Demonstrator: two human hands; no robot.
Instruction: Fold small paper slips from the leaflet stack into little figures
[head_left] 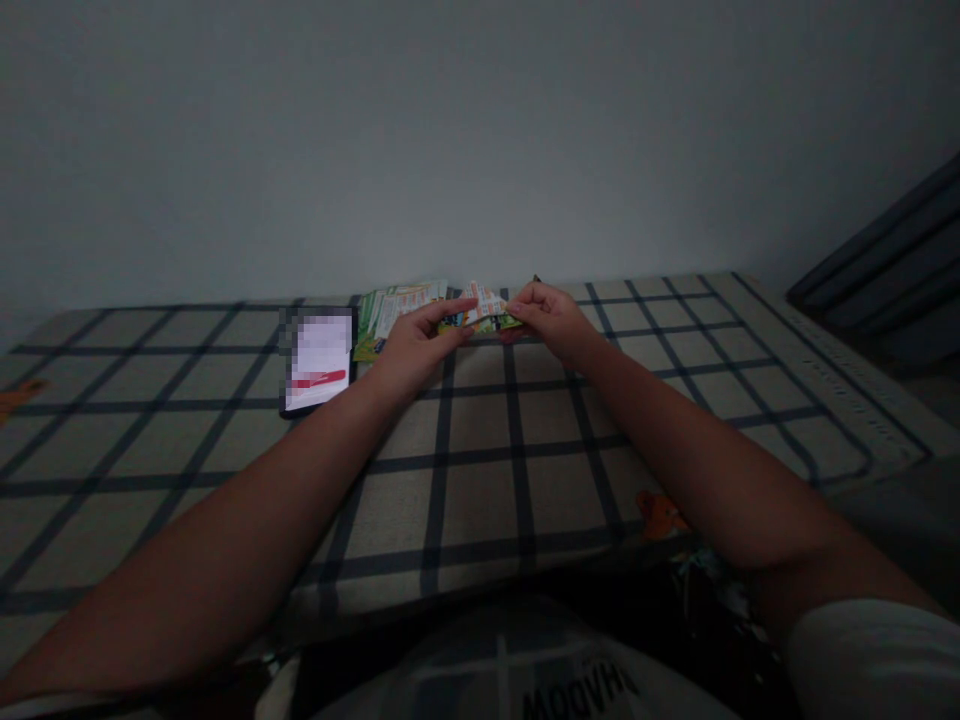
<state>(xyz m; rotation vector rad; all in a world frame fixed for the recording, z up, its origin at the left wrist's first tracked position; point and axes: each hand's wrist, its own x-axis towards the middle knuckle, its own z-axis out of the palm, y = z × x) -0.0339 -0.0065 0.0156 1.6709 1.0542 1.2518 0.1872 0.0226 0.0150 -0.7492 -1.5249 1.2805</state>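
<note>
Both hands are on a folded sheet of printed paper (484, 303), white with orange print and green and blue colour on its lower part, with a peaked top. My left hand (420, 347) grips its left side, thumb below and fingers laid over it. On the right edge, my right hand (551, 318) pinches the paper between thumb and fingers. Just left of my left hand lies a fanned pile of green and white printed sheets (397, 305), partly hidden by that hand.
A phone (319, 360) with a lit, partly blurred screen lies left of the pile. Beneath everything is a checked cloth (480, 500) on the table, running back to a grey wall (480, 140). Dark folded fabric (892, 260) hangs at the right.
</note>
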